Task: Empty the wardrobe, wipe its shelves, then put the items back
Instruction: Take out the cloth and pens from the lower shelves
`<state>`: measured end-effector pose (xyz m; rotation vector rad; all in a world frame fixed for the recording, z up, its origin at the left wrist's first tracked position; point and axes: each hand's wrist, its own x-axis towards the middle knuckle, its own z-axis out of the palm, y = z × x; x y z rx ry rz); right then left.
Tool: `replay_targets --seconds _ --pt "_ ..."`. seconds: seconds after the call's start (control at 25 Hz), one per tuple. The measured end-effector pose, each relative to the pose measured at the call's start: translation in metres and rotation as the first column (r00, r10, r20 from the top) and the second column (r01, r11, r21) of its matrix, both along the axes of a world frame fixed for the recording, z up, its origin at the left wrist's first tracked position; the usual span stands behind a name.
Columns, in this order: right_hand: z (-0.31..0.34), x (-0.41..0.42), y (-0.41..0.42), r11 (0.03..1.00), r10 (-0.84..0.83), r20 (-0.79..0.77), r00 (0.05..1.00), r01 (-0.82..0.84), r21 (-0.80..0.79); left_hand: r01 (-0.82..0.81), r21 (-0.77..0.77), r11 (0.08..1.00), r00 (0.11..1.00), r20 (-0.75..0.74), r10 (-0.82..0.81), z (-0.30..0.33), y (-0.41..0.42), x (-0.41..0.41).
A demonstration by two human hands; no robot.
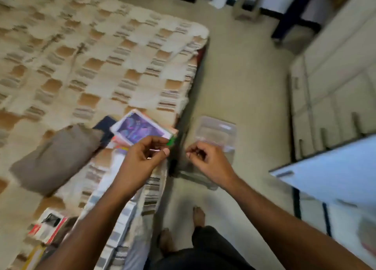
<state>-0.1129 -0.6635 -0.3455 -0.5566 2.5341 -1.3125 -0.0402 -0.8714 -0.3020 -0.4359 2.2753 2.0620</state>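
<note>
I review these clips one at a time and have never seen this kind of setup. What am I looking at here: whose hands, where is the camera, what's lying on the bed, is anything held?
No machine here: one camera sits on a person's head, looking down at their two bare hands. They stand beside a bed with a checked cover. On it lie a purple-and-white box, a grey folded cloth and a red-and-white box. A clear plastic container shows beyond the hands, over the floor. The left hand and right hand both have curled fingers, as if pinching something thin. The picture is too blurred to tell what, if anything, they hold.
</note>
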Motion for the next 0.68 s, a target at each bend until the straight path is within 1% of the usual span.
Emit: replay_targets --seconds 0.08,0.16,0.2,0.28,0.36,0.44,0.52,0.6,0.68 --pt "0.007 0.033 0.072 0.984 -0.179 0.035 0.983 0.179 0.002 0.2 0.003 0.98 0.979 -0.032 -0.2 0.004 0.06 -0.016" --pt "0.01 0.065 0.13 0.939 -0.343 0.055 0.938 0.342 0.022 0.346 0.015 0.938 0.937 -0.056 -0.345 0.008 0.114 -0.024" --pt "0.009 0.083 0.159 0.901 -0.434 0.08 0.898 0.432 0.036 0.433 0.013 0.901 0.899 -0.072 -0.431 0.01 0.143 -0.025" --pt "0.006 0.124 0.224 0.787 -0.616 0.105 0.781 0.616 0.036 0.611 -0.022 0.791 0.788 -0.078 -0.611 0.015 0.214 -0.021" --pt "0.0 0.163 0.283 0.667 -0.741 0.122 0.66 0.744 0.027 0.722 -0.03 0.691 0.688 -0.073 -0.722 0.018 0.279 -0.014" --pt "-0.007 0.198 0.332 0.569 -0.817 0.132 0.561 0.822 0.033 0.802 -0.016 0.597 0.594 -0.082 -0.8 0.02 0.338 -0.004" --pt "-0.016 0.225 0.378 0.495 -0.864 0.134 0.485 0.868 0.049 0.847 0.0 0.532 0.53 -0.079 -0.844 0.017 0.393 0.005" --pt "-0.032 0.24 0.422 0.439 -0.889 0.177 0.421 0.895 0.077 0.876 -0.001 0.483 0.481 -0.065 -0.874 0.012 0.437 0.01" --pt "-0.049 0.246 0.464 0.412 -0.898 0.219 0.381 0.904 0.114 0.888 0.003 0.461 0.46 -0.051 -0.886 0.005 0.474 0.01"
